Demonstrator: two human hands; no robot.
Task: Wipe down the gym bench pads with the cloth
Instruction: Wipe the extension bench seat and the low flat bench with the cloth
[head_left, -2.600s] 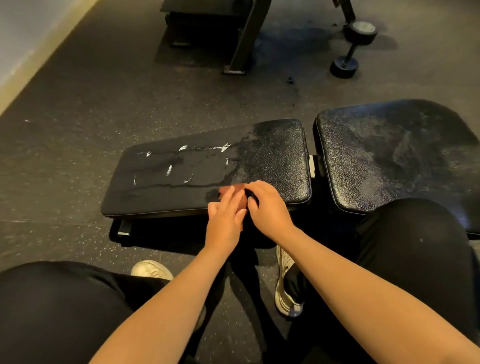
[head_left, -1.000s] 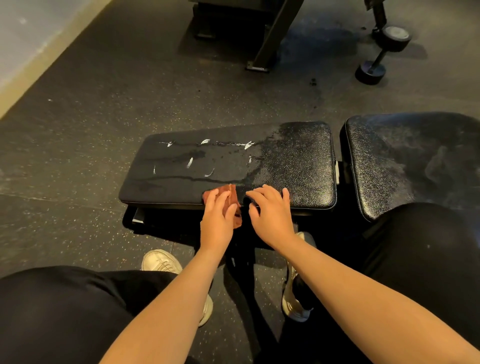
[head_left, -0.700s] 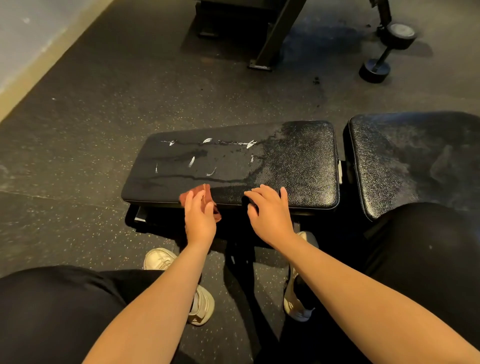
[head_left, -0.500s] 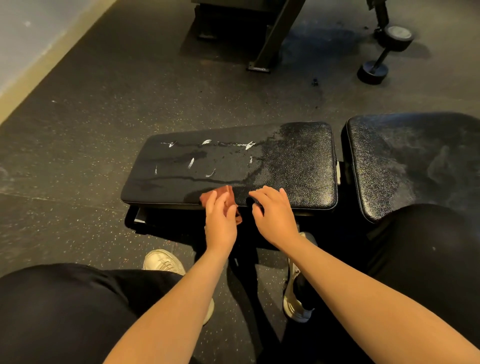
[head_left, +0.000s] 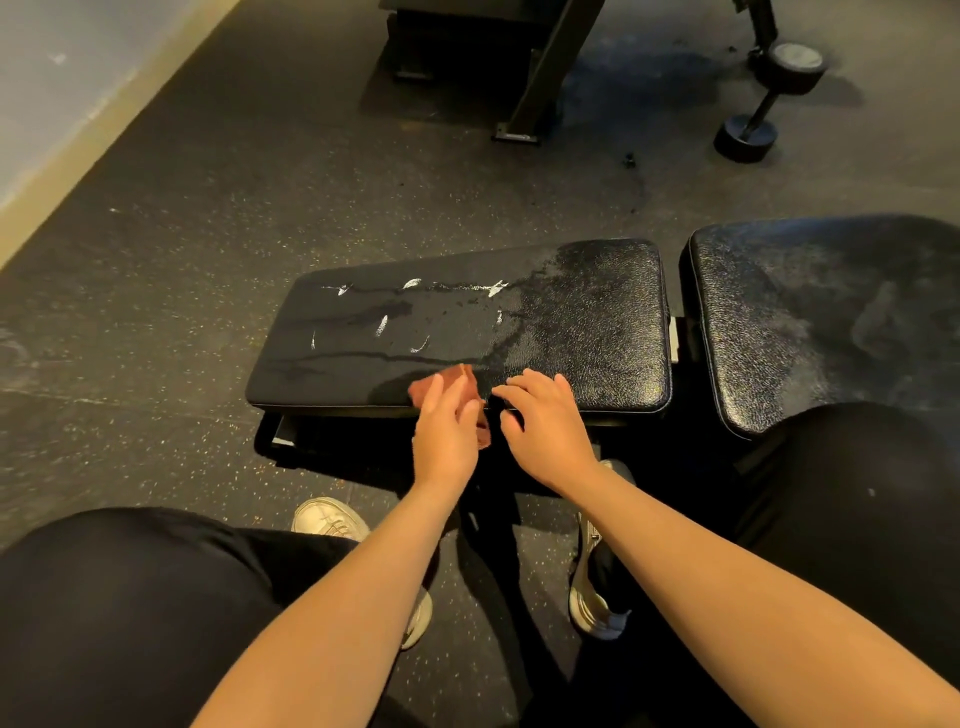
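**Near edge of the long pad, cloth under the left grip**

- Left grip (head_left: 445, 428): laid flat, fingers nearly straight, pressing the small rust-brown cloth (head_left: 458, 375) onto the near edge of the long black textured vinyl bench pad (head_left: 582, 322). It is not clenched round the cloth; the palm does the holding. A flat hand spreads the pressure and keeps more of the cloth on the vinyl.
- The cloth shows past my fingertips on top of the pad. A corner also hangs over the front edge, below my thumb. Draped like that, I judge it takes in the rounded lip as well as the top.
- Right grip (head_left: 545, 421): released and holding nothing. Its fingers are spread, with the tips resting on the pad's edge just beside the cloth. My reading is that it steadies me, and perhaps the pad, against the sideways push.
- Pad surface: the left half looks dark and wet, with white streaks and thin runs. The right half is speckled and duller. The streaks lie well beyond the cloth, toward the far side, so most of this pad is not yet done.
- The second black vinyl pad (head_left: 821, 322) sits to the right across a narrow gap, with cloudy smears on it. My right thigh covers its near corner.
- I am crouched low at the pad's long side, so the far edge will take a stretch.
- A black dumbbell (head_left: 769, 98) stands on the speckled rubber floor (head_left: 182, 270), well away from the work.
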